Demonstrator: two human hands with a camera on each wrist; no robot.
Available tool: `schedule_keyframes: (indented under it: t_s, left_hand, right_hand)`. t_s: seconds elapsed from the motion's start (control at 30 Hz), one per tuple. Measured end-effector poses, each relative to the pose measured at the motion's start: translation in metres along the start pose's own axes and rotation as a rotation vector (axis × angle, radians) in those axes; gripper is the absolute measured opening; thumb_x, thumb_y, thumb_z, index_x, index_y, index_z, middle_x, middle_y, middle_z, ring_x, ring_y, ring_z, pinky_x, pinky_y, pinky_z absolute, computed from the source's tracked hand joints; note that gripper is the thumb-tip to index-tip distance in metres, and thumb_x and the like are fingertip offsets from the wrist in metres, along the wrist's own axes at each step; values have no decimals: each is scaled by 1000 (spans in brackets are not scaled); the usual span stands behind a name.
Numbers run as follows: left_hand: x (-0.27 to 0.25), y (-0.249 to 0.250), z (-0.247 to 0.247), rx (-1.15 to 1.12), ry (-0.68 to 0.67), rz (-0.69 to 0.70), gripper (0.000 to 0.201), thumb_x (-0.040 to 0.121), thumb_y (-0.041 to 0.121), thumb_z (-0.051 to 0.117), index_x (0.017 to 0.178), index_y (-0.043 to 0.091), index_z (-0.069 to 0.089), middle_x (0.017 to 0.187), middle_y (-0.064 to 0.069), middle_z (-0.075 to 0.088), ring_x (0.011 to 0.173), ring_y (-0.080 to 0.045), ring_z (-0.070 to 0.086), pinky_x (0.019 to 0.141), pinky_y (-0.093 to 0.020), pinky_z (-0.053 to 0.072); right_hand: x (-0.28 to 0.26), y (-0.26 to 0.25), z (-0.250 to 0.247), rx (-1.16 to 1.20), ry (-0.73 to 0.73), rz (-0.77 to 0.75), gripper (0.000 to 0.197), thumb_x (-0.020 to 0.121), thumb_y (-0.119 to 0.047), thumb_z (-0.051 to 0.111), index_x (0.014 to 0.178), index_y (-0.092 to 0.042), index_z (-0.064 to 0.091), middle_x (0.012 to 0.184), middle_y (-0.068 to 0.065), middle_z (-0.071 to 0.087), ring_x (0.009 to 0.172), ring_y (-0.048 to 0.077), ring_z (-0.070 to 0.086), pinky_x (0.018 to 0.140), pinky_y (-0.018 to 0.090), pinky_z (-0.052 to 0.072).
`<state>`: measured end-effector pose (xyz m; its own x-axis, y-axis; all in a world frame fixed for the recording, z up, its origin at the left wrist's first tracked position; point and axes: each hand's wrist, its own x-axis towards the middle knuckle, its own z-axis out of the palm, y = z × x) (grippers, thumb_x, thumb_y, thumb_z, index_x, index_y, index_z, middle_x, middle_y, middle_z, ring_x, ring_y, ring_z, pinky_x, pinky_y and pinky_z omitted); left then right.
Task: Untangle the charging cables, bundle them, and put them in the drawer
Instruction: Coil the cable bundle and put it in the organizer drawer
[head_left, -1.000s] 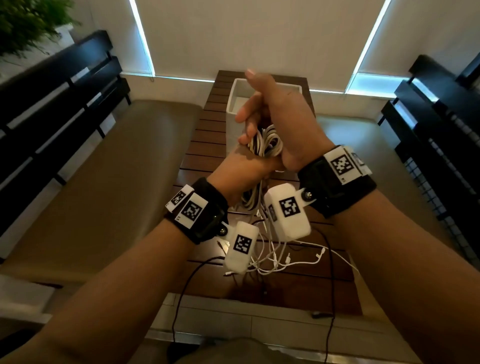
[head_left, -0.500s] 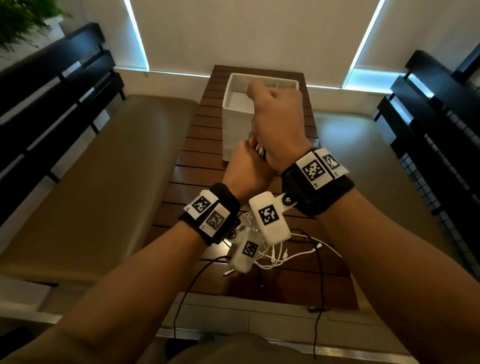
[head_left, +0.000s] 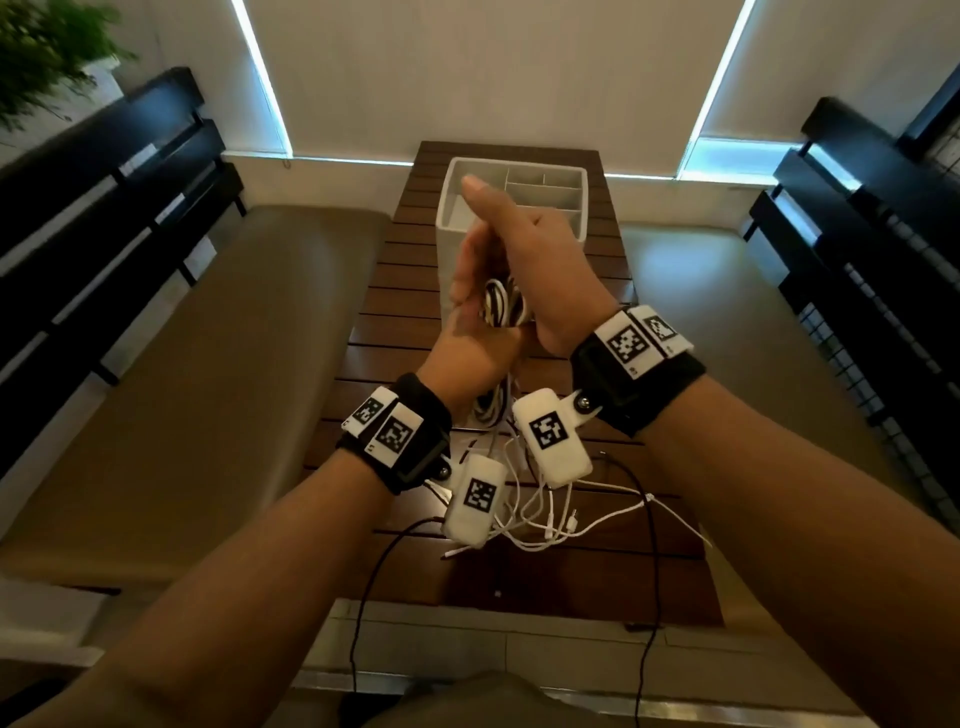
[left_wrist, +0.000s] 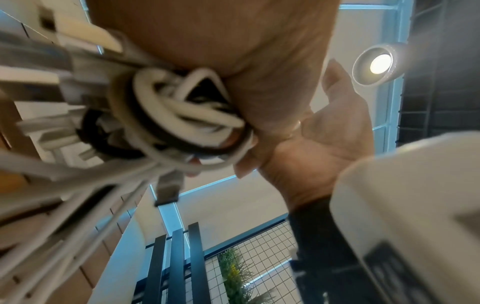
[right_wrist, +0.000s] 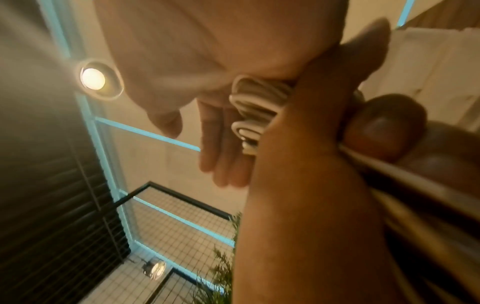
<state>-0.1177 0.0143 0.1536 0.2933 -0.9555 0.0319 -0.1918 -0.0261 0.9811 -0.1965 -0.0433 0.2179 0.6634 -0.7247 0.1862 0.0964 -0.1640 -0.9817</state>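
Note:
I hold a bundle of black and white charging cables (head_left: 501, 306) above the wooden table (head_left: 597, 577). My left hand (head_left: 467, 358) grips its middle from below, fingers curled round the coil (left_wrist: 182, 115). My right hand (head_left: 540, 260) stands against the upper loops with the thumb raised. Its fingers (right_wrist: 221, 148) lie straight beside the loops (right_wrist: 255, 111). Loose cable ends hang from the bundle down to a tangle of white cables (head_left: 545, 519) on the table. The white drawer box (head_left: 445, 208), open on top with dividers, stands just beyond my hands.
Padded benches run along the table on the left (head_left: 208, 389) and right (head_left: 701, 291), each backed by black slats. Thin black cords (head_left: 652, 519) trail over the table's near edge. A plant (head_left: 47, 47) sits at the far left.
Half a second ago my right hand was closed over the top of the bundle. Now it has opened with the thumb up, and the loops show again. My left hand has kept its grip.

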Motion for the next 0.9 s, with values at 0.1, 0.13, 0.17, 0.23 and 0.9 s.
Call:
schedule_keyframes:
  t_s: [0.1, 0.13, 0.17, 0.23, 0.9]
  left_hand:
    - [0, 2, -2, 5, 3, 12, 29, 98, -8, 61, 83, 18, 58, 67, 8, 68, 61, 0, 67, 58, -21, 54]
    - [0, 0, -1, 35, 20, 19, 34, 98, -9, 59, 73, 13, 54, 53, 7, 61, 48, 0, 59, 49, -19, 47]
    - [1, -4, -1, 65, 45, 34, 39, 97, -11, 59, 66, 12, 50, 47, 6, 55, 41, 1, 52, 45, -16, 41]
    - [1, -9, -1, 74, 70, 77, 47, 94, -16, 59, 62, 17, 47, 46, 10, 52, 41, 4, 50, 46, -9, 36]
    - [-4, 24, -18, -389, -22, 82, 30, 97, 15, 73, 75, 5, 57, 64, -14, 52, 56, -24, 56, 61, -37, 58]
  right_hand:
    - [7, 1, 14, -46, 198, 3, 59, 105, -37, 58, 54, -8, 50, 48, 16, 46, 36, 27, 50, 46, 32, 44]
    - [10, 3, 18, -85, 266, -11, 57, 104, -33, 59, 54, -8, 48, 47, 15, 41, 33, 26, 47, 45, 33, 40]
    - [13, 6, 21, -128, 312, -28, 55, 103, -28, 58, 54, -7, 48, 47, 14, 39, 33, 26, 45, 45, 35, 37]
    - [16, 9, 25, -186, 350, -59, 53, 100, -21, 56, 49, -12, 46, 46, 9, 37, 40, 28, 40, 46, 39, 36]
    - [-58, 63, -14, 170, -333, 293, 53, 92, -20, 74, 141, -19, 53, 135, 12, 69, 126, 28, 66, 112, 49, 49]
